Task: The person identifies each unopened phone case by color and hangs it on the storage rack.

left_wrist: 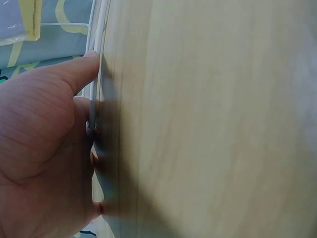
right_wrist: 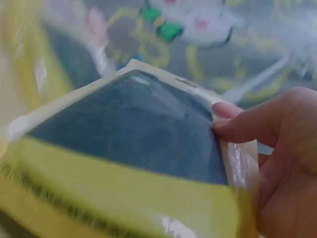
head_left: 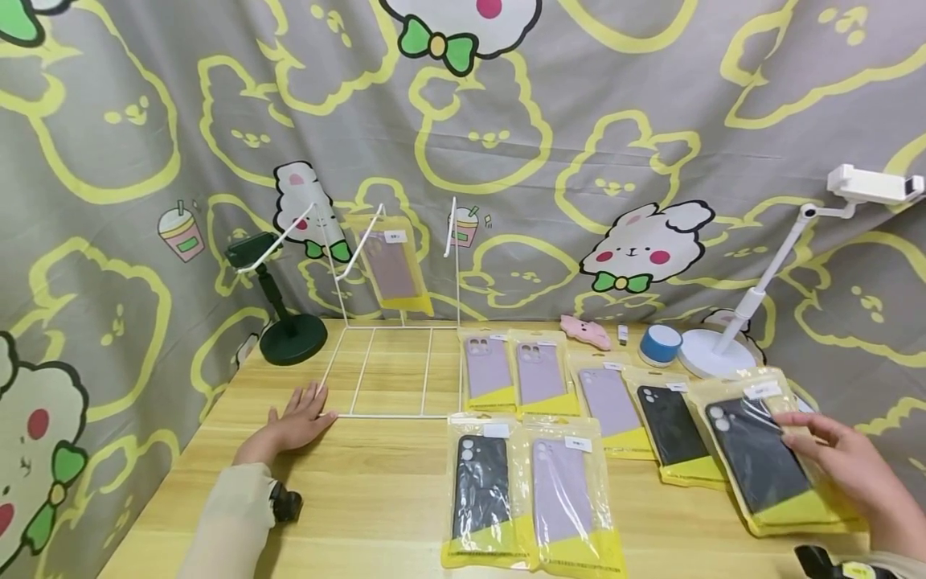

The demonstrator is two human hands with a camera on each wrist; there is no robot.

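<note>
Black in its yellow packet, the case point(head_left: 761, 458) is lying at the bench's point(head_left: 376, 490) right edge, beside another black one point(head_left: 673, 426). The right grip point(head_left: 854, 466) is pinching its side, thumb on top. The left grip point(head_left: 292, 422) is resting spread flat on the bench, fingertips point(left_wrist: 91, 59) touching the white wire rack point(head_left: 394, 370).

Left hand point(head_left: 297, 422) flat, palm down, fingers spread and straight, forearm in a pale sleeve reaching forward from the lower left. Right hand point(head_left: 854, 466) raised at the lower right, thumb point(right_wrist: 237, 126) stretched on top and fingers curled beneath in a pinch. Both wrists strapped with dark cameras.
</note>
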